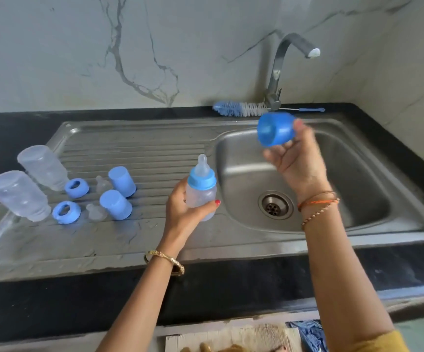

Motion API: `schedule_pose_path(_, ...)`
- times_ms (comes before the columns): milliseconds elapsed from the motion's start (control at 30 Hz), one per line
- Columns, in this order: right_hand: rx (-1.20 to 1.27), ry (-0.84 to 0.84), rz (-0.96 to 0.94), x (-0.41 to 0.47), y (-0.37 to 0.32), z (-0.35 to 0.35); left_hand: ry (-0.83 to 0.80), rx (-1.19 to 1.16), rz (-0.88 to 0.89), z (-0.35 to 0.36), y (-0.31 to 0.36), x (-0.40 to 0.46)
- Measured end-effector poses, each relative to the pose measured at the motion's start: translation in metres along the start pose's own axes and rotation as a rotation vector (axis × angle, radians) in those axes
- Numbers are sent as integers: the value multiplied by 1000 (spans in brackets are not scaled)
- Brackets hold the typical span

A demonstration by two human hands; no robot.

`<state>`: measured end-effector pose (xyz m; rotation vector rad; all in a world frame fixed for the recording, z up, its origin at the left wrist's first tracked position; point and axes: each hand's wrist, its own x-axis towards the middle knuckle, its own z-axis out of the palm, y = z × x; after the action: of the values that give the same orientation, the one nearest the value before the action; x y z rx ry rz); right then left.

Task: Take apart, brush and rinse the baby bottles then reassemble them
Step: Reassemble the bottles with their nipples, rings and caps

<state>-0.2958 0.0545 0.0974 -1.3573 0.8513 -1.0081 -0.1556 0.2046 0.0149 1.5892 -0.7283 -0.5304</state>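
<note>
Blue cap [275,129] sits pinched in the right hand [298,158] over the sink [244,158]. The left hand [183,212] wraps its fingers round the bottle [200,191], collar and teat still on. Two bottles' parts lie on the drainboard [129,148]. Likely the take-apart step; next, set the cap down and unscrew the collar.

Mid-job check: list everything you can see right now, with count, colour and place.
Held bottle: 1, clear, blue collar, teat on, left hand.
Cap: 1, blue, right hand, above basin.
Bottle bodies: 2, clear, upside down, drainboard.
Collar rings: 2, blue, drainboard.
Teats: 2, clear, drainboard.
Loose caps: 2, blue, drainboard.
Bottle brush: 1, blue-white, behind sink.
Tap: 1, steel.
Sink: 1, steel.
Left hand, right hand: each holding.
</note>
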Motion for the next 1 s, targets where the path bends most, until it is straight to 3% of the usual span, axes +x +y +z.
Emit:
schedule_pose_path(100, -1090, 5, -37, 1, 50, 2, -12, -22, 2, 4, -6, -3)
schedule_pose_path(133, -1178, 24, -81, -2, 58, 1, -14, -26, 11, 5, -8, -4)
schedule_pose_path(233, -871, 76, -75, -3, 51, -1, -7, -6, 27, 11, -11, -4)
schedule_pose_path(367, -789, 12, -208, -5, 42, 0, -8, 27, 50, 17, -15, -6)
schedule_pose_path(567, -310, 21, -28, -11, 41, 11, 17, 72, 91, 17, -24, -9)
schedule_pose_path(700, -53, -39, -66, -26, 26, 30, -5, 46, 76, 15, -25, -9)
schedule_pose_path(833, -131, -223, -250, -41, 18, 47, -13, 62, 50, 15, -22, -9)
schedule_pose_path(1000, -531, -412, -437, -54, 27, 63, -52, 115, 56, 12, -20, -11)
